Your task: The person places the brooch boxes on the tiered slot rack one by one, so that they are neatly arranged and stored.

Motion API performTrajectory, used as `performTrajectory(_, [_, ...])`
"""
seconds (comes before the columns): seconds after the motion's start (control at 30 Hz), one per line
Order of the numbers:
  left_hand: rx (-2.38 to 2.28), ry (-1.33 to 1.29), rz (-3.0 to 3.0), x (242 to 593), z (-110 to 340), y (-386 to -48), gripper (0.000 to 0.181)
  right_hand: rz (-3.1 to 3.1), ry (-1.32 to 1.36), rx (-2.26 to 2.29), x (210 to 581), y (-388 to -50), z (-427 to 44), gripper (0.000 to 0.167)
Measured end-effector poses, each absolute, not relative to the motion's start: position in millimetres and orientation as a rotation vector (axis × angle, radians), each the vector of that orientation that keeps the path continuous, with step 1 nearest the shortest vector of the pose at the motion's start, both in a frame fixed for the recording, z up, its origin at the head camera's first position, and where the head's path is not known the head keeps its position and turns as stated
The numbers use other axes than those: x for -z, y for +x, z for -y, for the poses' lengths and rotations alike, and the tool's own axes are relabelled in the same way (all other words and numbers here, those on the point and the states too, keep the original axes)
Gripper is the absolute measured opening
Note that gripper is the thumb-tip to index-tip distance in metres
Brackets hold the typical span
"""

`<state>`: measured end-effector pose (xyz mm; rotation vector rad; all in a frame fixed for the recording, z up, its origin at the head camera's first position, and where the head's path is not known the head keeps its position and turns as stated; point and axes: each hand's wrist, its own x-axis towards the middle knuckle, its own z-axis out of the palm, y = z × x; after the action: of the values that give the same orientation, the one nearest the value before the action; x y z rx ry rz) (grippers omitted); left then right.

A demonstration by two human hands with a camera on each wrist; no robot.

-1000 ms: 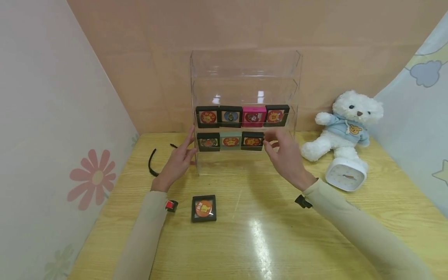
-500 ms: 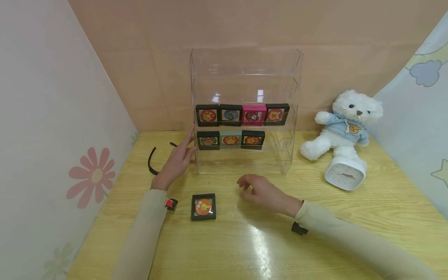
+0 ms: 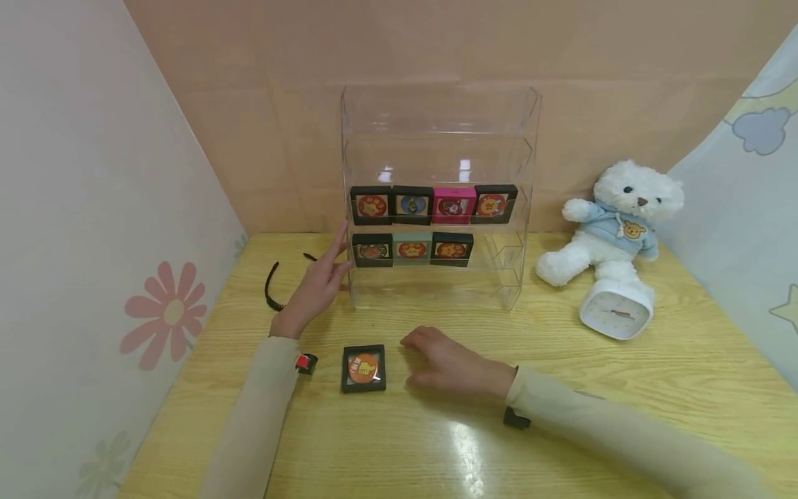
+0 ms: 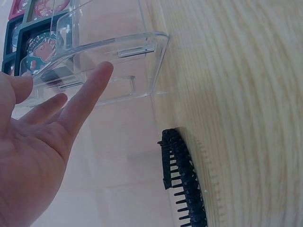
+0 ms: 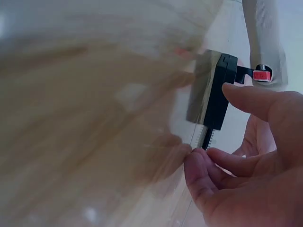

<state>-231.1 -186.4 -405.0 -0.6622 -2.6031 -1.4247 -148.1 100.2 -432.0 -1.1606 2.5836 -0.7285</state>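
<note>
My left hand point(image 3: 314, 285) rests its extended fingers against the left side of a clear acrylic display rack point(image 3: 436, 134). In the left wrist view, the fingers point(image 4: 87, 97) lie along the rack's transparent side panel. Low over the table, my right hand point(image 3: 450, 364) holds nothing, its fingers loosely bent. Just left of it, apart in the head view, a square black-framed badge case point(image 3: 364, 369) with an orange round badge lies flat. In the right wrist view, the thumb point(image 5: 248, 97) overlaps that case's dark edge point(image 5: 220, 90); contact there is unclear.
Framed badges stand in two tiers of the rack, including a pink case point(image 3: 454, 206) and a pale green one point(image 3: 411, 249). A black toothed headband point(image 3: 272, 287) lies left of the rack. At right sit a white teddy bear point(image 3: 626, 222) and a white clock point(image 3: 617, 310).
My right hand has left the rack's lower tier, where a badge case now stands released, and moved down and left beside the case on the table. The left hand stays put.
</note>
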Motion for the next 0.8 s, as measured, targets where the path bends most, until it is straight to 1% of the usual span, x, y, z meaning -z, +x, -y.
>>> performTrajectory(0.17, [1.442,-0.663,2.600,406,187,-231,0.073,-2.573,-1.135,0.703,430,-145,-89,0.067])
performTrajectory(0.63, [1.418,-0.681,2.594,407,187,-232,0.073,-2.593,-1.081,0.673,428,-144,-67,0.078])
performTrajectory(0.8, [1.439,-0.674,2.588,406,187,-231,0.073,-2.586,-1.075,0.685,429,-145,-61,0.079])
